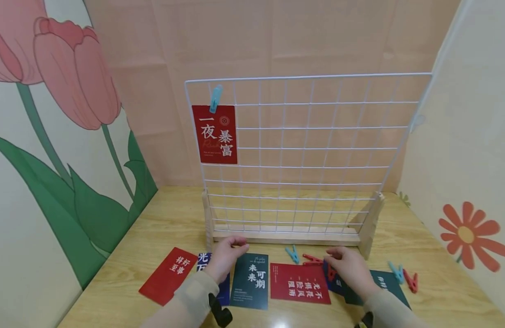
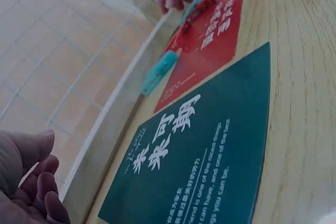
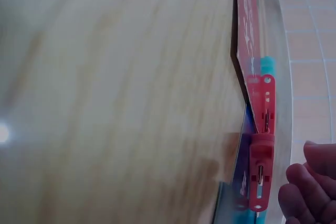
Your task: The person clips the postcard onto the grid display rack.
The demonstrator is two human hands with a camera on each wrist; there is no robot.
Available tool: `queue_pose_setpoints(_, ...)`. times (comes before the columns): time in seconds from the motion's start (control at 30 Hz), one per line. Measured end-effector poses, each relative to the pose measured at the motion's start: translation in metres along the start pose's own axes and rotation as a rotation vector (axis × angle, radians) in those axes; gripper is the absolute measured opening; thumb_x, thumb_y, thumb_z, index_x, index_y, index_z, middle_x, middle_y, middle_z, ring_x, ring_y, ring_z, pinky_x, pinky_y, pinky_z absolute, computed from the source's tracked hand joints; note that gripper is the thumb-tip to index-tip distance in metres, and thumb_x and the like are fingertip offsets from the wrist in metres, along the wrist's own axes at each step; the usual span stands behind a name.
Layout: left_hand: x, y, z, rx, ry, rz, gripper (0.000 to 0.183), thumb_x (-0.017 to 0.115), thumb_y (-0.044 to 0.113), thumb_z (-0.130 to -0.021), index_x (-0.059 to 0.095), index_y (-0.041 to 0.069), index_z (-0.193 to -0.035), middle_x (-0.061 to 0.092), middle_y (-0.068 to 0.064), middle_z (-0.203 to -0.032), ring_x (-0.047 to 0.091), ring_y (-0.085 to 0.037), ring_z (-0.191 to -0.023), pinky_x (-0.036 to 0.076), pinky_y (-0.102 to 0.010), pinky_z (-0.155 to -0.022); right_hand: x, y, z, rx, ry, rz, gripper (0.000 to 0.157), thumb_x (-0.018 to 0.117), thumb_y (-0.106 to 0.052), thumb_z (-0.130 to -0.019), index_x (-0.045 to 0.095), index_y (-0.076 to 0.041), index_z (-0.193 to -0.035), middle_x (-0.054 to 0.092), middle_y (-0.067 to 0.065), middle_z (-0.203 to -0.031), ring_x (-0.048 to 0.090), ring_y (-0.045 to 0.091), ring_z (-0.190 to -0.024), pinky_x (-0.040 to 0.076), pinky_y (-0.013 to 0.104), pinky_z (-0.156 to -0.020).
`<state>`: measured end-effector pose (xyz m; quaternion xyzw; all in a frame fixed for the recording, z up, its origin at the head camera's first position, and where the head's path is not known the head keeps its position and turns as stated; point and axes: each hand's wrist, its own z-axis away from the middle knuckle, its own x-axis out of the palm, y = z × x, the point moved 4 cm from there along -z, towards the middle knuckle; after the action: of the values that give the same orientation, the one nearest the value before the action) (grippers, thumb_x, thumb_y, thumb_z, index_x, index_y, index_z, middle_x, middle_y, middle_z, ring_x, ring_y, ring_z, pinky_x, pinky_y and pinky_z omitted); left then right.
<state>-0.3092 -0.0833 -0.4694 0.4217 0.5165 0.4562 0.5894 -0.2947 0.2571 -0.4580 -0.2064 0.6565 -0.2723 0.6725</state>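
Note:
My left hand [image 1: 226, 258] hovers over a blue card [image 1: 224, 291] and beside a dark green card [image 1: 250, 282], its fingers loosely bent with nothing in them. In the left wrist view, its fingertips [image 2: 46, 192] are off the green card's left edge. On the right, my other hand [image 1: 351, 269] is empty too, its fingers relaxed above a dark blue card [image 1: 336, 283] and a red clothespin [image 1: 331, 272]. The right wrist view shows its fingers [image 3: 310, 192] apart from two red clothespins [image 3: 261, 171]. Between the hands lies a red card [image 1: 300, 283] with white characters.
A white wire grid [image 1: 309, 136] stands in a wooden base [image 1: 285, 236] behind the hands. A blue clothespin [image 1: 216, 98] holds a red card [image 1: 214, 136] at its upper left. Another red card [image 1: 170, 275] lies left; a green card [image 1: 389, 284] and loose clothespins [image 1: 410, 280] lie right.

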Motion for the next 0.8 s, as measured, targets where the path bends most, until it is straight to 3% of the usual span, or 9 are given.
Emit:
queue_pose_setpoints(0.2,-0.0015,-0.0052,-0.0023,-0.014,-0.038,-0.113,0.027,0.07,0.02,-0.089,0.066,0.012,-0.115,0.06,-0.004,-0.109,0.055,-0.022,-0.097,0.047,-0.044,-0.088,-0.001,0.0042,-0.0008,0.035,-0.013,0.057,0.032,0.066,-0.029,-0.091,0.068,-0.002,-0.108,0.067,0.004,-0.088,0.057,0.018,-0.074,0.048,0.04,-0.068)
queue_pose_setpoints(0.47,-0.0068,-0.0029,-0.005,0.013,-0.075,-0.436,0.036,0.079,0.019,-0.079,0.064,0.014,-0.111,0.05,-0.01,-0.12,0.051,-0.026,-0.101,0.044,-0.048,-0.088,-0.0015,0.0055,-0.0018,0.061,-0.069,0.121,0.025,0.068,-0.026,-0.089,0.068,-0.003,-0.098,0.064,0.002,-0.08,0.054,0.019,-0.071,0.046,0.035,-0.064)
queue_pose_setpoints(0.8,-0.0084,-0.004,-0.0081,0.033,-0.123,-0.617,0.052,0.085,0.026,-0.072,0.063,0.012,-0.116,0.048,-0.014,-0.119,0.05,-0.028,-0.1,0.042,-0.052,-0.092,-0.0018,0.0056,-0.0008,0.032,-0.101,0.154,0.02,0.071,-0.021,-0.086,0.068,-0.003,-0.097,0.063,0.001,-0.078,0.054,0.018,-0.07,0.048,0.038,-0.066)
